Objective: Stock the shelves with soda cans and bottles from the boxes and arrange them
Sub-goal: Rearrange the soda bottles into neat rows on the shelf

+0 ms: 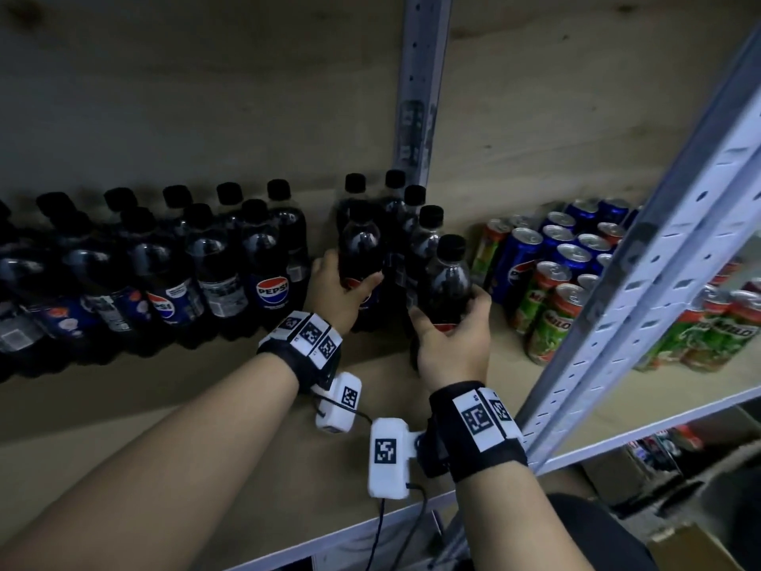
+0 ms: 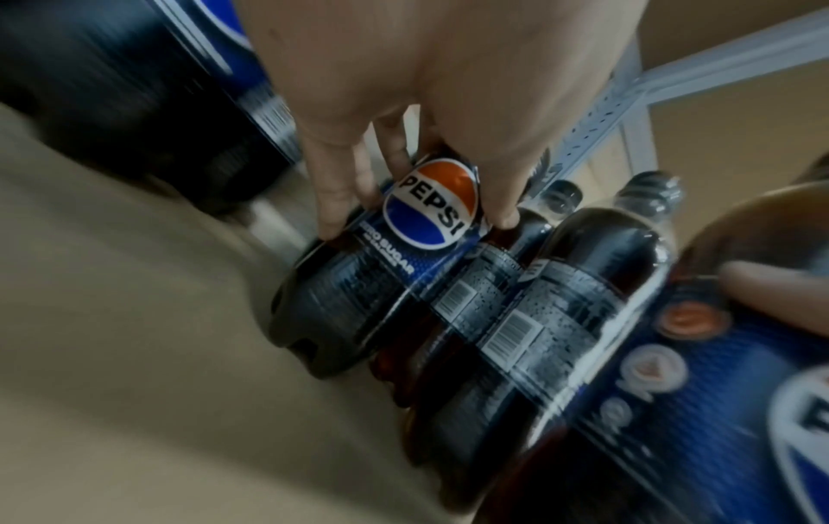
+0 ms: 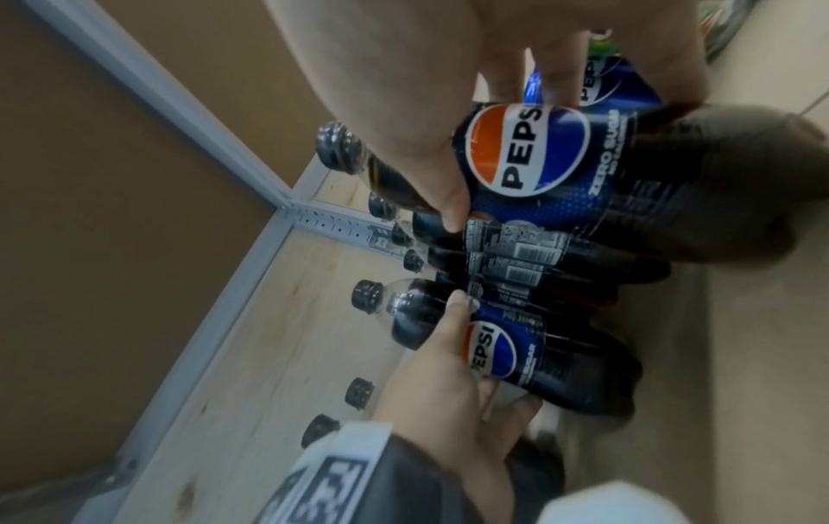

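The pale wooden shelf board (image 1: pixel 230 389) carries rows of dark plastic Pepsi bottles (image 1: pixel 173 265), with blue and green drink cans (image 1: pixel 547 278) seen only from the head. The left hand (image 1: pixel 335 292) grips one black-capped Pepsi bottle (image 1: pixel 360 245); the right hand (image 1: pixel 453 344) grips another black-capped bottle (image 1: pixel 447 282). Wrist views alone show "Zero Sugar" labels (image 3: pixel 534 159).

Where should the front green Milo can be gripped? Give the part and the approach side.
Grip the front Milo can round its mid-body, coming from the open shelf front. It stands upright at the near edge of the can group, with Pepsi cans and more Milo cans packed behind, so only its front and sides are free. Both hands are busy holding bottles.
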